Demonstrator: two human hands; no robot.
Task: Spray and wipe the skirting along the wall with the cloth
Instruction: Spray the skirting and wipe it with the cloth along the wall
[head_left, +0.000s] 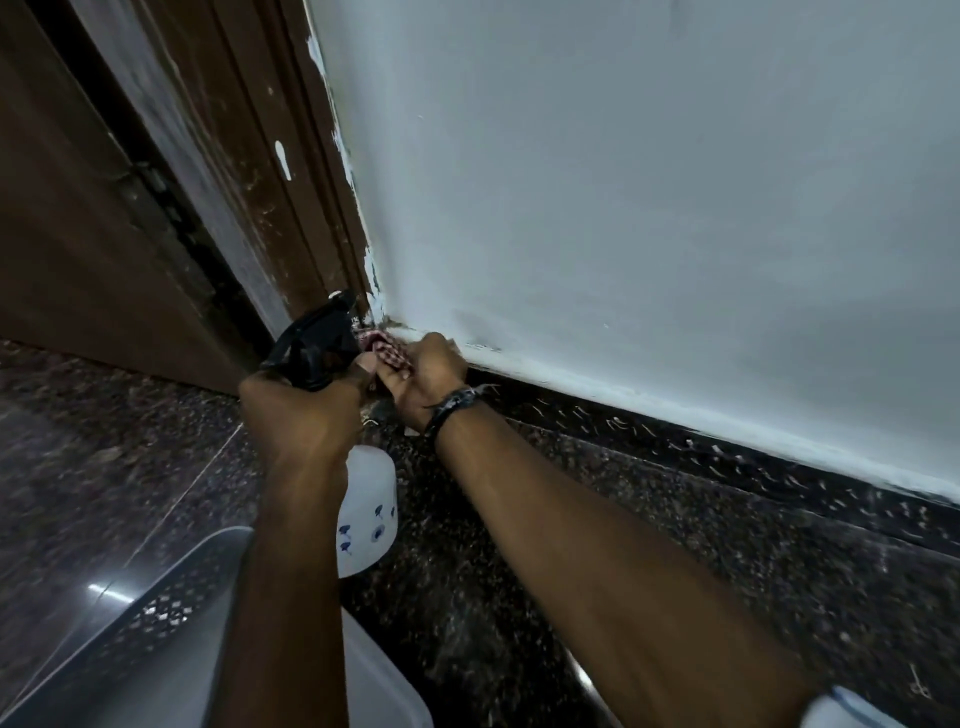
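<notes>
Head view showed, nearest to you at the lower left, a grey perforated basket (156, 618) on the dark speckled floor (519, 597). Farther in, your left hand (301, 415) was curled tight around the neck of the spray bottle (366, 512), its white body hanging below your wrist and its black trigger head (314, 340) pointing toward the far corner. Just right of it, your right hand (423, 379), with a dark band at the wrist, had its fingers closed on the red-and-white checked cloth (384, 351), pressing it against the far left end of the dark skirting (727, 467), where the skirting met the brown door frame (291, 208). Above the skirting rose the pale wall (649, 182).
</notes>
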